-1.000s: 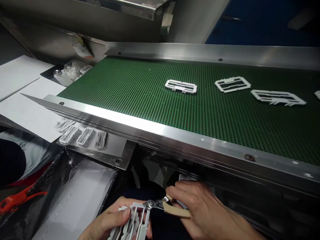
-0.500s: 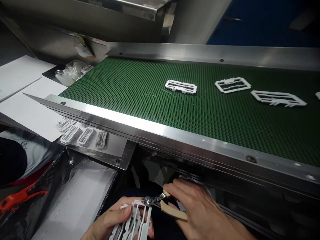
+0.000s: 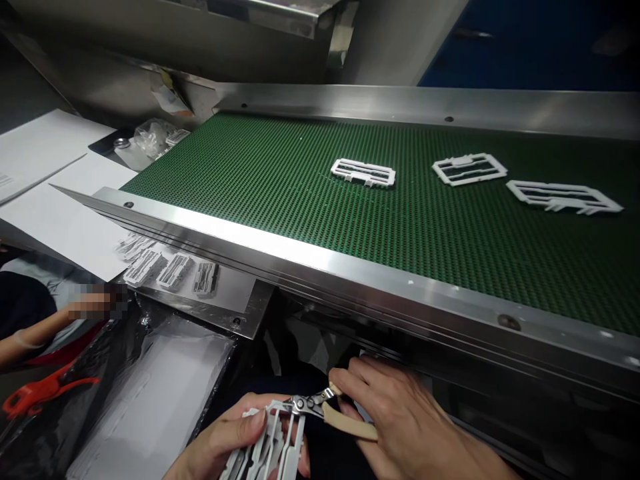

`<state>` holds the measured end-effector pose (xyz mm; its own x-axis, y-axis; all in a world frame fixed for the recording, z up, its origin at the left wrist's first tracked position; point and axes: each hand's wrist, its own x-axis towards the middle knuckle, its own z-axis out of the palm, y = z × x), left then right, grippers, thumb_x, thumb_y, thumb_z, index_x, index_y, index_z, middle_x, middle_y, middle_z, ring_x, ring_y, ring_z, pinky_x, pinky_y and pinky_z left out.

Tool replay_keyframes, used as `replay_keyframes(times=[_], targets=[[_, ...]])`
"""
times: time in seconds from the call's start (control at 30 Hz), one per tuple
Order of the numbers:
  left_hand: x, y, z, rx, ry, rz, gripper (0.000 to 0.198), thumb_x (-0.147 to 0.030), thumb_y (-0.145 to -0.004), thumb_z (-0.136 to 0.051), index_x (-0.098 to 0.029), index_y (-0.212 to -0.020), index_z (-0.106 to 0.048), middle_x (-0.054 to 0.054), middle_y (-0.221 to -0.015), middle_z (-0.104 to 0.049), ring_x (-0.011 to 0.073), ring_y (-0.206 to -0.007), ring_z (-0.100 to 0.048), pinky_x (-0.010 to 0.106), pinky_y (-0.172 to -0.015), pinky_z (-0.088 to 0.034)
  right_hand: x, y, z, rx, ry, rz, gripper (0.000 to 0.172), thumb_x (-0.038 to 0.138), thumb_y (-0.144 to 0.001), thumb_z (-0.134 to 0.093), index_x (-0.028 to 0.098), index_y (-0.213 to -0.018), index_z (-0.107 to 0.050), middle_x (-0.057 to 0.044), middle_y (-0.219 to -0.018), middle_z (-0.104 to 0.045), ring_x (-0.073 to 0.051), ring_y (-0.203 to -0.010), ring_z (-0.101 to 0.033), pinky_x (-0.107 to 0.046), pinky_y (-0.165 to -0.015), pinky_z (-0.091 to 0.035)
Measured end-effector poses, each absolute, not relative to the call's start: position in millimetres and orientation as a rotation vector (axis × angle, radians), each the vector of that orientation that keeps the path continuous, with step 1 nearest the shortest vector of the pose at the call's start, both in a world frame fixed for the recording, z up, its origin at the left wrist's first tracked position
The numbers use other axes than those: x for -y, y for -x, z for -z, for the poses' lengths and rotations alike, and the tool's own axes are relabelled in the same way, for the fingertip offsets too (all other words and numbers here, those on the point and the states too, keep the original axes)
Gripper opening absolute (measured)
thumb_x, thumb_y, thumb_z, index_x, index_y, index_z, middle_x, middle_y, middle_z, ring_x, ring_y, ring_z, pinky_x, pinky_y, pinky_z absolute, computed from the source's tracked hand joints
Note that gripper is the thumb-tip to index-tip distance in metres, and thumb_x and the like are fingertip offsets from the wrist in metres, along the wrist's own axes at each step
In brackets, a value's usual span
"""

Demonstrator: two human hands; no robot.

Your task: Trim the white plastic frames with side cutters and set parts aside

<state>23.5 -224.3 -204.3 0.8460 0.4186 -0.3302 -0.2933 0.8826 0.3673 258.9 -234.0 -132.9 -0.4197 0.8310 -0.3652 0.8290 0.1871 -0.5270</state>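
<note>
At the bottom of the view my left hand (image 3: 227,430) is closed around several white plastic frames (image 3: 273,443), bunched together with their slots facing up. My right hand (image 3: 395,413) grips a pair of nippers (image 3: 345,420) with cream-coloured handles. The metal jaws of the nippers rest at the upper end of the nearest frame; whether they are closed on the plastic I cannot tell. Both hands are below the front rail of the conveyor.
Three more white frames (image 3: 363,173) lie on the green conveyor belt (image 3: 260,180) behind a metal rail (image 3: 300,250). Further frames lie on a metal shelf (image 3: 250,310) at left. Red-handled cutters (image 3: 35,397) and a co-worker's arm (image 3: 43,330) are at far left.
The nippers' jaws have shifted slightly at the frame's end. A co-worker's arm has come in from the left. The view has moved a little, and a part at the belt's right edge has left it.
</note>
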Motion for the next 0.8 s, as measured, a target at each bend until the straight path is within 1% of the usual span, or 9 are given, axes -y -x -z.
replay_keyframes(times=[0.1, 0.23, 0.4, 0.5, 0.57, 0.67, 0.73, 0.8], targets=[[225, -24, 203, -0.431, -0.296, -0.381, 0.059, -0.051, -0.078, -0.068, -0.005, -0.116, -0.065, 0.018, -0.080, -0.073, 0.0064, -0.043, -0.048, 0.014, -0.041, -0.031, 234, -260, 133, 2.430, 1.681, -1.056, 0.019, 0.011, -0.078, -0.048, 0.025, -0.091, -0.049, 0.002, -0.083, -0.052, -0.015, -0.072, -0.049, -0.028, -0.063, -0.032], [224, -24, 200, -0.457, -0.259, -0.376, 0.055, -0.049, -0.077, -0.070, -0.010, -0.116, -0.066, 0.017, -0.082, -0.073, 0.0065, -0.045, -0.051, 0.014, -0.044, -0.035, 233, -261, 133, 2.474, 1.670, -1.026, 0.019, 0.010, -0.076, -0.048, 0.024, -0.088, -0.049, 0.002, -0.080, -0.051, -0.016, -0.070, -0.048, -0.028, -0.059, -0.029], [225, -21, 196, -0.493, -0.219, -0.370, 0.051, -0.048, -0.076, -0.073, -0.013, -0.113, -0.069, 0.017, -0.080, -0.074, 0.0071, -0.048, -0.054, 0.013, -0.045, -0.036, 233, -261, 134, 2.530, 1.651, -0.991, 0.024, 0.007, -0.069, -0.049, 0.024, -0.086, -0.049, 0.001, -0.077, -0.052, -0.016, -0.067, -0.049, -0.028, -0.057, -0.029], [226, -20, 195, -0.512, -0.181, -0.374, 0.046, -0.046, -0.075, -0.074, -0.015, -0.109, -0.071, 0.018, -0.082, -0.074, 0.0088, -0.052, -0.058, 0.013, -0.046, -0.039, 231, -260, 136, 2.488, 1.650, -1.036, 0.019, 0.008, -0.068, -0.049, 0.023, -0.080, -0.047, 0.001, -0.072, -0.051, -0.015, -0.063, -0.048, -0.028, -0.055, -0.028], [226, -21, 193, -0.519, -0.163, -0.386, 0.046, -0.045, -0.076, -0.074, -0.014, -0.109, -0.070, 0.019, -0.084, -0.074, 0.0112, -0.055, -0.061, 0.015, -0.048, -0.043, 229, -260, 137, 2.343, 1.689, -1.123, 0.014, 0.010, -0.073, -0.048, 0.023, -0.077, -0.045, 0.003, -0.069, -0.051, -0.014, -0.060, -0.047, -0.027, -0.054, -0.029], [223, -23, 192, -0.526, -0.122, -0.441, 0.047, -0.040, -0.077, -0.074, -0.012, -0.113, -0.065, 0.019, -0.090, -0.072, 0.0125, -0.058, -0.062, 0.018, -0.053, -0.047, 230, -254, 140, 1.979, 1.802, -1.291, 0.008, 0.017, -0.080, -0.047, 0.023, -0.077, -0.045, 0.005, -0.065, -0.051, -0.012, -0.057, -0.047, -0.024, -0.053, -0.032], [221, -25, 191, -0.540, -0.093, -0.488, 0.041, -0.035, -0.078, -0.072, -0.013, -0.111, -0.064, 0.017, -0.093, -0.070, 0.0117, -0.059, -0.060, 0.018, -0.054, -0.047, 235, -246, 144, 1.720, 1.850, -1.397, 0.004, 0.026, -0.084, -0.049, 0.024, -0.081, -0.048, 0.004, -0.066, -0.054, -0.012, -0.058, -0.050, -0.022, -0.054, -0.036], [219, -27, 190, -0.585, -0.090, -0.519, 0.032, -0.031, -0.081, -0.069, -0.017, -0.109, -0.062, 0.015, -0.097, -0.069, 0.0120, -0.059, -0.059, 0.019, -0.052, -0.045, 241, -235, 148, 1.531, 1.846, -1.501, 0.012, 0.035, -0.083, -0.054, 0.023, -0.087, -0.052, 0.003, -0.071, -0.059, -0.013, -0.062, -0.055, -0.022, -0.057, -0.039]])
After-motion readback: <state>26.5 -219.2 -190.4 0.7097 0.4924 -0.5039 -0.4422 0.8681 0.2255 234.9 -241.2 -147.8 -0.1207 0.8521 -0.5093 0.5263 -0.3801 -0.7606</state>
